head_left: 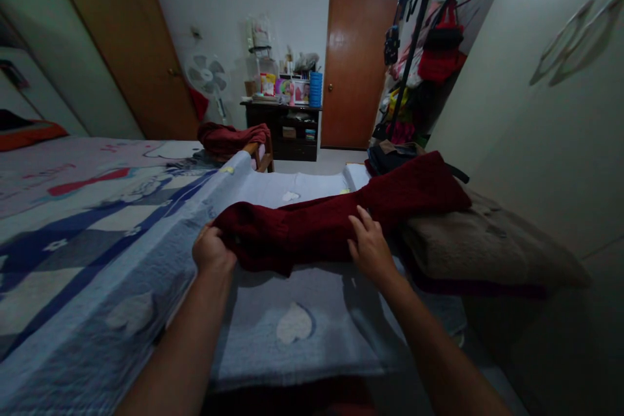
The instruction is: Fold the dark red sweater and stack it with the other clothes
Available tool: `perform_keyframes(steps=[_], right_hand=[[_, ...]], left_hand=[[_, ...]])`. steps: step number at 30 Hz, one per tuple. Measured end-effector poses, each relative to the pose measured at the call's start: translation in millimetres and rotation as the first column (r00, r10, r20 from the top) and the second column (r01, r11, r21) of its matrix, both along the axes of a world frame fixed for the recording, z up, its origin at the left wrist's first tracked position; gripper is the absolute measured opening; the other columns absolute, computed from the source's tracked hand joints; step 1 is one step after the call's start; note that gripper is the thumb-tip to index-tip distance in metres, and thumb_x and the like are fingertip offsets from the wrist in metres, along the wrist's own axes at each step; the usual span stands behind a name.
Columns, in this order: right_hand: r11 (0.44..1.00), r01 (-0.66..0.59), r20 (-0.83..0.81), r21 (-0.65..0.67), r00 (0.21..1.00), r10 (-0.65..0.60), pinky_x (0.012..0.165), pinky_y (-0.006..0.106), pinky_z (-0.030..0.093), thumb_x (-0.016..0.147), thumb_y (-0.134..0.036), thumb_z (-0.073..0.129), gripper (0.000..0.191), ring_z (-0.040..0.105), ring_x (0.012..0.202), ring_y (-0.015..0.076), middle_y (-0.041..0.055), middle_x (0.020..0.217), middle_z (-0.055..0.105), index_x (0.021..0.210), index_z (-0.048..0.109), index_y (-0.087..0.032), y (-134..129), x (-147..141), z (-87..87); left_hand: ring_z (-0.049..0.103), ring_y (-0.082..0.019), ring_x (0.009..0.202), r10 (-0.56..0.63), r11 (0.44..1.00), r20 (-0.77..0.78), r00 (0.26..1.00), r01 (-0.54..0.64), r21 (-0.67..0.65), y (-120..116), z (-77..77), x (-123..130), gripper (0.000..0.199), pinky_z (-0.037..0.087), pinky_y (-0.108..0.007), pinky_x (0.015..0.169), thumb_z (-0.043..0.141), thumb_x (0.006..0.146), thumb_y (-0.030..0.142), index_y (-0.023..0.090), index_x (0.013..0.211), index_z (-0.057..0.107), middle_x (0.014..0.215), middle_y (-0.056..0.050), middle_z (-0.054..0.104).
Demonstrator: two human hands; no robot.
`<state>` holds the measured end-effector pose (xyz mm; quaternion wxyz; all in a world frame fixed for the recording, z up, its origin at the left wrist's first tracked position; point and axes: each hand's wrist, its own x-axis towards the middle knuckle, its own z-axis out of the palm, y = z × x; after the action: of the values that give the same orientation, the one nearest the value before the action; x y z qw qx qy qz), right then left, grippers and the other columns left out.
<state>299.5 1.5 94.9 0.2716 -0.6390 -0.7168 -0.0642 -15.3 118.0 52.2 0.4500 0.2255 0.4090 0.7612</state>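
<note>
A dark red knitted garment lies folded into a long strip across the light blue bed cover with heart patterns. Its right part rests on a pile of folded clothes, with a grey-brown garment near the top. My left hand is closed on the strip's left end, the fingertips hidden under the cloth. Over the middle of the strip, my right hand rests with its fingers apart, touching the fabric's surface without gripping it.
A larger bed with a patterned spread adjoins on the left. A reddish cloth hangs over a wooden post beyond. Further back stand a fan, a dark cabinet and a door. A pale wardrobe rises at right.
</note>
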Motion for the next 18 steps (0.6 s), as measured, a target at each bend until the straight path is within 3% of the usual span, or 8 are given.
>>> perform_keyframes(steps=[3, 7, 9, 11, 13, 15, 16, 18], right_hand=[[0.989, 0.138, 0.025, -0.06, 0.99, -0.137, 0.1, 0.045, 0.042, 0.083, -0.016, 0.048, 0.061, 0.045, 0.125, 0.0324, 0.0154, 0.158, 0.018, 0.143, 0.036, -0.01, 24, 8, 2.6], [0.96, 0.171, 0.136, -0.221, 0.98, -0.143, 0.094, 0.037, 0.044, 0.084, -0.013, 0.043, 0.061, 0.053, 0.119, 0.0281, 0.0154, 0.155, 0.026, 0.144, 0.034, -0.011, 54, 11, 9.3], [0.951, 0.134, 0.235, -0.279, 0.97, -0.067, 0.094, 0.037, 0.043, 0.085, -0.01, 0.038, 0.053, 0.053, 0.118, 0.0275, 0.014, 0.149, 0.038, 0.138, 0.044, -0.014, 65, 9, 13.7], [0.958, 0.091, 0.332, -0.274, 0.943, 0.005, 0.1, 0.043, 0.037, 0.086, -0.01, 0.039, 0.048, 0.045, 0.126, 0.0303, 0.0123, 0.147, 0.041, 0.133, 0.05, -0.017, 73, 6, 18.0], [0.965, 0.077, 0.402, -0.252, 0.915, 0.032, 0.108, 0.053, 0.024, 0.083, -0.014, 0.049, 0.055, 0.029, 0.138, 0.0349, 0.0127, 0.153, 0.033, 0.138, 0.045, -0.018, 82, 5, 21.1], [0.954, 0.101, 0.425, -0.281, 0.905, 0.029, 0.112, 0.057, 0.013, 0.075, -0.02, 0.063, 0.078, 0.015, 0.143, 0.0376, 0.0166, 0.156, 0.023, 0.146, 0.032, -0.016, 92, 7, 22.0], [0.938, 0.126, 0.419, -0.324, 0.908, 0.023, 0.112, 0.057, 0.013, 0.07, -0.022, 0.07, 0.09, 0.015, 0.143, 0.0388, 0.0196, 0.156, 0.022, 0.149, 0.026, -0.015, 98, 9, 21.6], [0.883, 0.174, 0.365, -0.436, 0.931, -0.003, 0.109, 0.054, 0.024, 0.06, -0.027, 0.079, 0.109, 0.03, 0.137, 0.0404, 0.0244, 0.151, 0.03, 0.151, 0.02, -0.014, 108, 13, 18.7]], left_hand=[[0.06, -0.013, 0.057, -0.154, 0.986, 0.093, 0.984, 0.159, -0.042, -17, 10.1, 6, 0.018, 0.053, -0.023, 0.059, 0.047, 0.058, 0.016, 0.017, 0.072, 0.058, 0.062, 0.002, 0.061], [0.056, -0.014, 0.05, -0.482, 0.871, -0.02, 0.876, 0.477, -0.115, -36, 21.2, 15, 0.02, 0.049, -0.025, 0.051, 0.053, 0.068, 0.034, 0.015, 0.067, 0.061, 0.056, 0.0, 0.06], [0.057, -0.015, 0.053, -0.649, 0.76, -0.212, 0.73, 0.622, -0.187, -42, 22.1, 19, 0.032, 0.049, -0.026, 0.053, 0.056, 0.073, 0.046, 0.015, 0.072, 0.063, 0.061, 0.0, 0.062], [0.063, -0.019, 0.068, -0.705, 0.692, -0.476, 0.526, 0.658, -0.297, -44, 19.4, 24, 0.038, 0.051, -0.03, 0.063, 0.061, 0.072, 0.052, 0.015, 0.081, 0.066, 0.074, -0.003, 0.067], [0.065, -0.026, 0.094, -0.598, 0.754, -0.723, 0.346, 0.549, -0.361, -44, 13.1, 29, 0.046, 0.052, -0.034, 0.081, 0.069, 0.065, 0.049, 0.016, 0.096, 0.067, 0.1, -0.007, 0.068], [0.055, -0.031, 0.118, -0.474, 0.829, -0.862, 0.182, 0.424, -0.366, -44, 4.2, 35, 0.069, 0.046, -0.039, 0.096, 0.075, 0.057, 0.042, 0.016, 0.119, 0.059, 0.128, -0.013, 0.056], [0.05, -0.032, 0.125, -0.454, 0.833, -0.885, 0.104, 0.402, -0.38, -45, -0.5, 37, 0.083, 0.043, -0.04, 0.101, 0.075, 0.055, 0.038, 0.016, 0.131, 0.051, 0.138, -0.015, 0.049], [0.047, -0.032, 0.128, -0.486, 0.785, -0.873, -0.029, 0.425, -0.451, -47, -8.4, 43, 0.101, 0.041, -0.039, 0.103, 0.076, 0.054, 0.034, 0.016, 0.144, 0.034, 0.143, -0.016, 0.044]])
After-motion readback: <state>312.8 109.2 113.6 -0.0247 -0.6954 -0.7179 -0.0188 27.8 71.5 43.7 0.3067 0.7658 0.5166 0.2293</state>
